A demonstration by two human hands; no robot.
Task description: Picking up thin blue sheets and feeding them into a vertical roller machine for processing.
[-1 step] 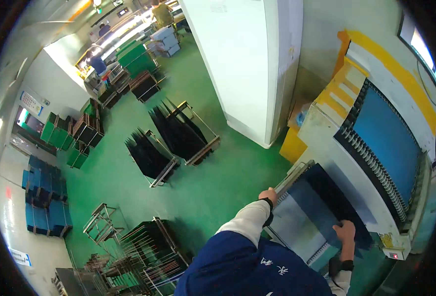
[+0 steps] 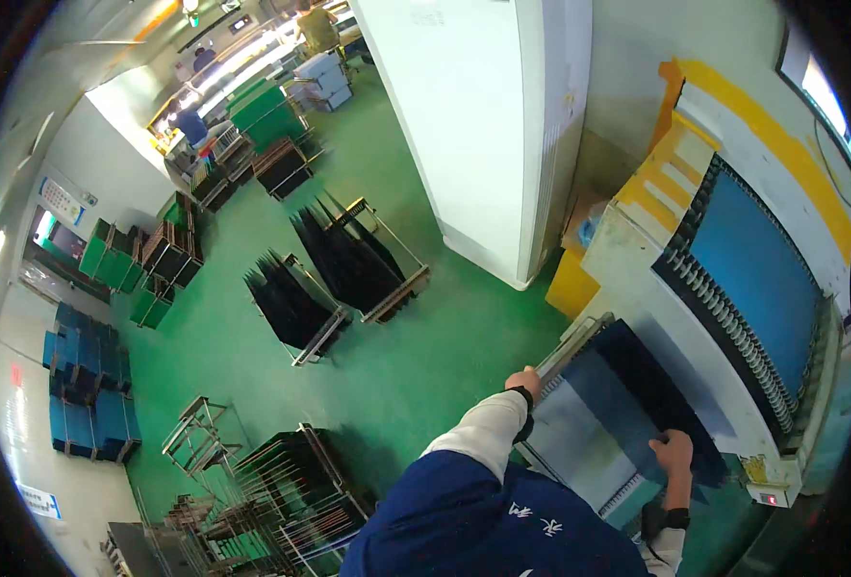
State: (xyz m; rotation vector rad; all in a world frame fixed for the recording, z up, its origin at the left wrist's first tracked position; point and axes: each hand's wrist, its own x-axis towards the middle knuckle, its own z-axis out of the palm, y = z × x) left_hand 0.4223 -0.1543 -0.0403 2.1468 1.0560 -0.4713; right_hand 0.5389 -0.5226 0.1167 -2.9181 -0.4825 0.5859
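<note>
At lower right a metal rack [image 2: 585, 338] holds thin dark blue panels [image 2: 671, 389] beside a pale inner surface. My left hand [image 2: 524, 382] is closed at the rack's near-left edge, its fingers partly hidden. My right hand [image 2: 673, 450] is closed on the right-hand edge of a dark blue panel, thumb toward the rack's inside. How many panels it grips, I cannot tell. To the right of the rack, a blue panel [image 2: 757, 264] lies on the machine's conveyor, which has black rollers [image 2: 723, 332] along its edge; neither hand touches it.
A tall white cabinet [image 2: 473, 125] stands ahead. Racks of black panels [image 2: 348, 255] stand on the green floor [image 2: 425, 375]. Wire racks [image 2: 291, 481] sit lower left; blue panel stacks [image 2: 93, 423] line the left wall. People [image 2: 317, 31] work at a far lit bench.
</note>
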